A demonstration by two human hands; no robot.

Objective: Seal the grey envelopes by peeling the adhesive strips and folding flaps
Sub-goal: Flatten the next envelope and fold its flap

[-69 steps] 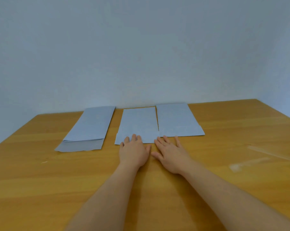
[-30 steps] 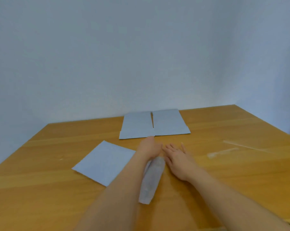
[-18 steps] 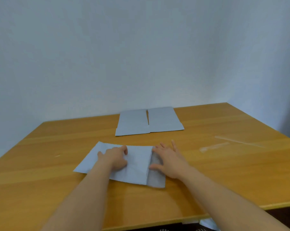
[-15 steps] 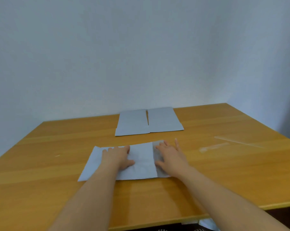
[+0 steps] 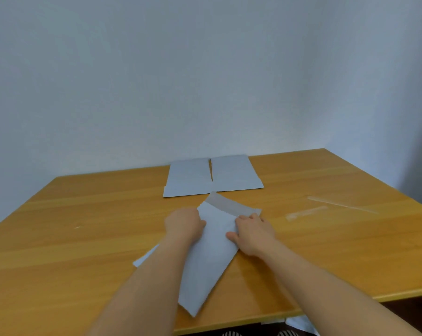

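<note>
Head view: left hand grips the left edge of a grey envelope, fingers curled under it. That envelope lies slanted on the table, its open flap pointing away from the person. Right hand holds its right edge, thumb on top. Beyond, two envelopes lie side by side, touching, near the wall. Farther right, two clear strips rest on the wood, well apart from the hands.
</note>
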